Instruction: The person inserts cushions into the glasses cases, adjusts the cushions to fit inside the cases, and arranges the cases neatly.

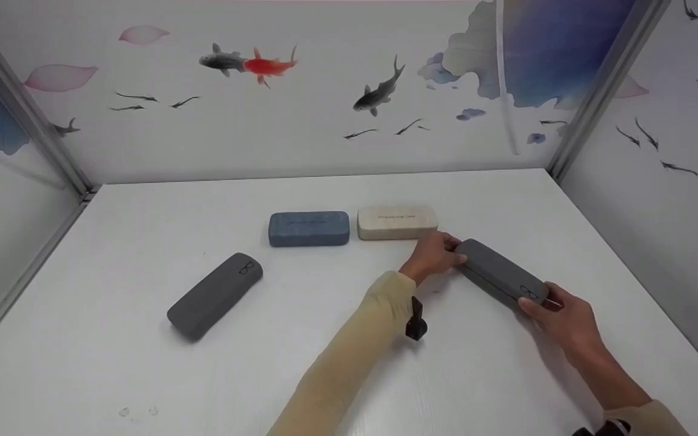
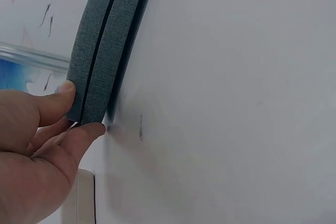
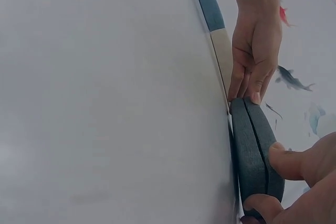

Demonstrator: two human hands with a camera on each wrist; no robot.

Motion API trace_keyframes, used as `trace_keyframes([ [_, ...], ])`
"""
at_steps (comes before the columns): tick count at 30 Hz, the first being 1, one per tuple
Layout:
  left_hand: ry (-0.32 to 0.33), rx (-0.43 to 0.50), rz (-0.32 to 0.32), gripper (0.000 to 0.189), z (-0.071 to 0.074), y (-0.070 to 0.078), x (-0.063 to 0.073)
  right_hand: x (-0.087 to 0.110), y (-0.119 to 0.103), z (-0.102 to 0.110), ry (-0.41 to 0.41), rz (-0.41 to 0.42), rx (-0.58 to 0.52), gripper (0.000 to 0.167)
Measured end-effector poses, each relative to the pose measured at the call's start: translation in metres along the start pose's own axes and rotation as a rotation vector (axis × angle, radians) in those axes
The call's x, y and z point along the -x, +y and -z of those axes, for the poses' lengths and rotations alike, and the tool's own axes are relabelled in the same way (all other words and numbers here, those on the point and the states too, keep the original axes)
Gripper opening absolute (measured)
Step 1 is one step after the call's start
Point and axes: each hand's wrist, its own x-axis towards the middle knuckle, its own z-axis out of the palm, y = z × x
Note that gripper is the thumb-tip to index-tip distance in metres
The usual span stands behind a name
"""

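Note:
Both hands hold one dark grey glasses case [image 1: 500,272] at the right of the table, its lid down and a small glasses drawing near its right end. My left hand [image 1: 435,254] pinches the far left end between thumb and fingers. At the near right end, my right hand [image 1: 570,318] grips the case with the thumb on the front side. In the left wrist view the seam of the case [image 2: 105,45] runs lengthwise between lid and base. The right wrist view shows the case [image 3: 257,156] with a hand at each end.
A blue glasses case [image 1: 309,229] and a cream glasses case [image 1: 396,223] stand side by side at the back. Another dark grey case [image 1: 216,295] lies slanted at the left. White panels with painted fish enclose the white table [image 1: 143,242] at the back and sides.

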Motion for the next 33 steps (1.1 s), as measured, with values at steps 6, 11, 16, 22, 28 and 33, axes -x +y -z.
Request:
trace_keyframes([
  [6,0.004,-0.003,-0.026,0.031,-0.001,0.0,-0.002,-0.001,0.0,0.002,0.005,-0.025,0.02,0.086],
  [11,0.013,0.012,-0.032,0.031,-0.004,0.0,-0.002,-0.002,-0.003,0.006,-0.011,-0.074,-0.01,0.089],
  [16,0.044,0.029,-0.027,0.033,-0.003,-0.004,-0.002,-0.004,-0.009,0.006,-0.051,-0.106,-0.053,0.089],
  [22,0.089,0.007,-0.045,0.036,0.009,-0.012,0.004,-0.006,-0.021,0.004,-0.031,-0.099,-0.059,0.081],
  [28,0.102,0.047,-0.093,0.034,0.029,-0.013,0.02,-0.004,-0.035,0.002,0.065,0.105,0.052,0.074],
  [33,0.121,-0.006,-0.129,0.035,0.052,-0.02,0.033,-0.008,-0.046,-0.007,0.061,0.23,0.114,0.073],
])
